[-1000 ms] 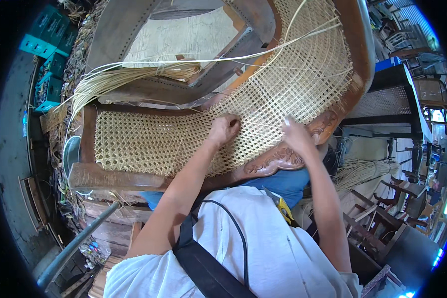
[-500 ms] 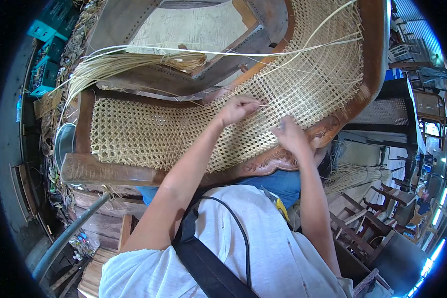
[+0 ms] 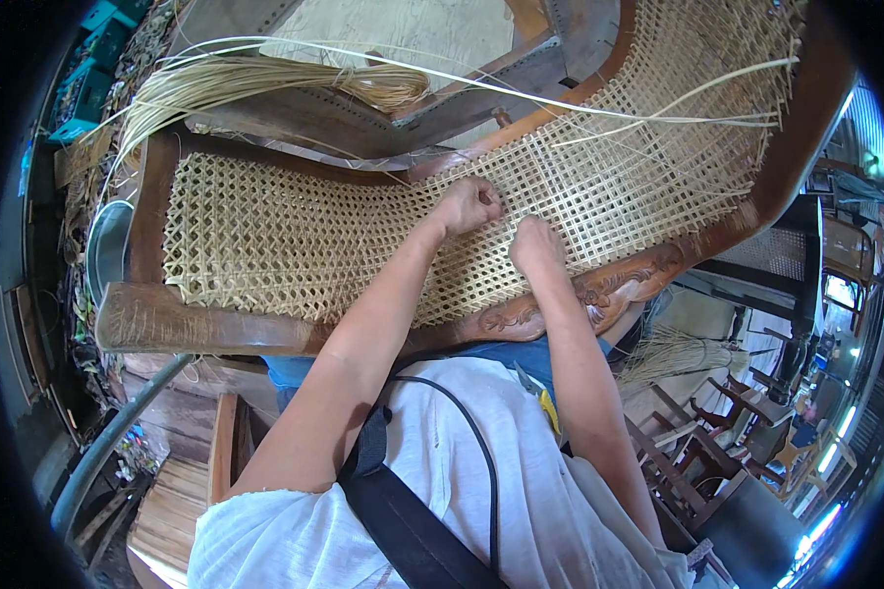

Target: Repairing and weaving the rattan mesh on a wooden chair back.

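Got a fat bundle of pale cane strands [image 3: 275, 76] up at 11 o'clock, and the woven cane panel [image 3: 530, 187] sweeps from about 10 round to 1 in its carved wooden frame [image 3: 614, 296]. Left hand [image 3: 469, 204] sits over the mesh around 12, fingers curled in, and the right hand [image 3: 538, 245] is just beside it toward 2, also balled up, but I can't tell if either's pinching a strand. Loose cane strips [image 3: 756, 70] lie across the panel farther out at 2.
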`<action>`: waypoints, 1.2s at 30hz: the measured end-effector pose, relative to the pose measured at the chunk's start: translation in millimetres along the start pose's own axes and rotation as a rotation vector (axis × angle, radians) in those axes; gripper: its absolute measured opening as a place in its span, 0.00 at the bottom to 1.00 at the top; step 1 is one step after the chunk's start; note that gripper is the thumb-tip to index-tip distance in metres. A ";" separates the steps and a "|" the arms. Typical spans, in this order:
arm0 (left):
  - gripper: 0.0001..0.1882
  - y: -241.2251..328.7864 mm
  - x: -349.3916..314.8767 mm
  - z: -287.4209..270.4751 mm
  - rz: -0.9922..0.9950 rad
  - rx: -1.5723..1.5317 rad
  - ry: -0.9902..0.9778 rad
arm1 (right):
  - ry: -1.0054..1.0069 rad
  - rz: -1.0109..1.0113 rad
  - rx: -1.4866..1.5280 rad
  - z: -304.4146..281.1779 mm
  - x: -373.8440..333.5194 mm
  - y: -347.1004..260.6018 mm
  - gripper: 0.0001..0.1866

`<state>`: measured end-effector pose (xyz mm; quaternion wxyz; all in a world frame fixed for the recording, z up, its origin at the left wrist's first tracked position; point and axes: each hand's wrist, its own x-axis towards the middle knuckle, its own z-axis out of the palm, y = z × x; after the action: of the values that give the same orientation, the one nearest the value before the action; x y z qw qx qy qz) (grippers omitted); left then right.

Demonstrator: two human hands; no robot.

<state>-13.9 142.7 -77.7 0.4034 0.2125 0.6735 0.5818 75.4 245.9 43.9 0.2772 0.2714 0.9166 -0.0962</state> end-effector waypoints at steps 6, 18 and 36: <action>0.06 -4.4 8.8 -8.7 0.029 0.110 -0.109 | 0.036 0.044 0.125 11.6 -0.5 15.2 0.14; 0.08 1.1 -7.0 13.2 0.174 0.323 -0.035 | -0.075 0.119 -0.226 -38.7 -13.3 21.4 0.24; 0.09 36.7 -0.1 16.9 0.153 -0.140 -0.094 | 0.074 -0.051 0.056 -33.8 -48.5 54.2 0.14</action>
<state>-7.2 161.5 -42.6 0.4028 0.2617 0.5934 0.6459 123.8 280.6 97.7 0.2331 0.2588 0.9298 -0.1190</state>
